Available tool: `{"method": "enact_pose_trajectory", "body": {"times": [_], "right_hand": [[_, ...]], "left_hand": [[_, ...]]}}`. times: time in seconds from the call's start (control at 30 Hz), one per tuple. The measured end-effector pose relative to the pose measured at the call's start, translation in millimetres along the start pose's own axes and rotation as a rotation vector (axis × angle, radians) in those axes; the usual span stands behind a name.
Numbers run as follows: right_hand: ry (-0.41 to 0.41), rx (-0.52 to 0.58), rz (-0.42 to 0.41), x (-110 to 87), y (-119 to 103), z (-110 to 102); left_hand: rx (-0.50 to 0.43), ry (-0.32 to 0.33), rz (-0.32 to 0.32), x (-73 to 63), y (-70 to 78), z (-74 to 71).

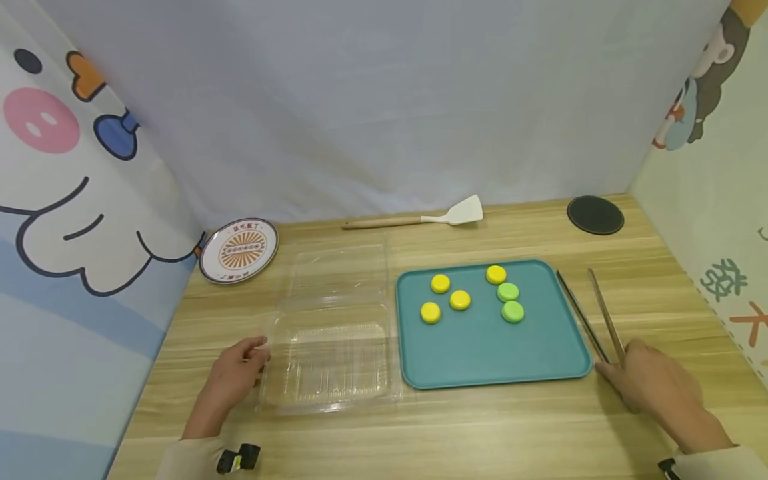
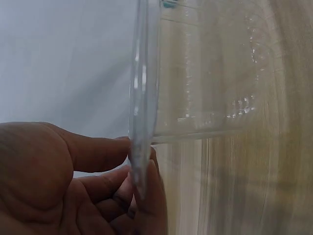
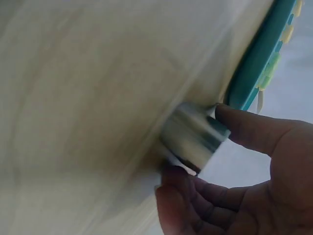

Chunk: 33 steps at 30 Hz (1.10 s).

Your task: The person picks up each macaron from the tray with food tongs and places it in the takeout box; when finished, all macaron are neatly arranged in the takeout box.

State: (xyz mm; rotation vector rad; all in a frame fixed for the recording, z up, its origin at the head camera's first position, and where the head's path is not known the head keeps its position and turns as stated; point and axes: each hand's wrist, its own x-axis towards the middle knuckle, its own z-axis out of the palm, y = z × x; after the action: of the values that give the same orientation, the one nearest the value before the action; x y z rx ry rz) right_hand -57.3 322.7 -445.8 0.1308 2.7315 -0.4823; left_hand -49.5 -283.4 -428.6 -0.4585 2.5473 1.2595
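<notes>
My left hand (image 1: 235, 373) pinches the left rim of a clear plastic clamshell box (image 1: 336, 357) between thumb and fingers, as the left wrist view shows up close. The box lies opened out, its lid (image 1: 339, 270) folded to the back. At the right, my right hand (image 1: 657, 383) holds metal tongs (image 1: 607, 317) near their bent end (image 3: 195, 137), with thumb and fingers on either side. The two arms of the tongs spread apart and point away from me. Between the hands, a teal tray (image 1: 480, 357) carries several yellow discs (image 1: 460, 300) and two green discs (image 1: 513, 311).
A round patterned plate (image 1: 240, 250) leans at the back left. Along the back wall lies a spatula (image 1: 465, 211) with a white head and wooden handle. A black round coaster (image 1: 595, 215) sits at the back right. Printed curtains stand on both sides.
</notes>
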Motion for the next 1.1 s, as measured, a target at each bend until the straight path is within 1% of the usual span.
{"method": "enact_pose_trajectory", "body": {"times": [0.17,0.27,0.37,0.5,0.57,0.63,0.83,0.97,1.1], "right_hand": [[-0.006,0.023,-0.002,1.2,5.8,2.9],[0.03,0.044,0.008,1.1,8.2,4.3],[0.118,0.081,0.01,0.3,8.9,5.3],[0.25,0.118,-0.025,-1.2,5.3,6.0],[0.291,0.132,-0.039,-1.2,3.2,6.3],[0.313,0.143,-0.048,-1.0,1.0,5.5],[0.325,0.183,-0.035,-3.9,-5.4,6.0],[0.32,0.191,-0.029,-2.5,-8.4,6.5],[0.325,0.162,-0.061,0.0,-9.2,7.8]], "left_hand": [[-0.017,0.005,-0.017,-0.8,0.5,1.5],[-0.028,0.004,-0.02,-0.9,0.5,2.4],[-0.035,0.002,-0.018,-1.1,0.2,3.2],[-0.039,0.01,-0.014,-1.4,-0.3,3.6],[-0.036,0.014,-0.013,-1.6,-0.8,3.4],[-0.032,0.019,-0.013,-1.5,-1.3,3.4],[-0.043,0.029,-0.012,-0.5,-2.1,4.3],[-0.061,0.02,-0.023,-1.3,-2.1,4.2],[-0.081,0.006,-0.037,-1.1,-2.2,3.4]]}}
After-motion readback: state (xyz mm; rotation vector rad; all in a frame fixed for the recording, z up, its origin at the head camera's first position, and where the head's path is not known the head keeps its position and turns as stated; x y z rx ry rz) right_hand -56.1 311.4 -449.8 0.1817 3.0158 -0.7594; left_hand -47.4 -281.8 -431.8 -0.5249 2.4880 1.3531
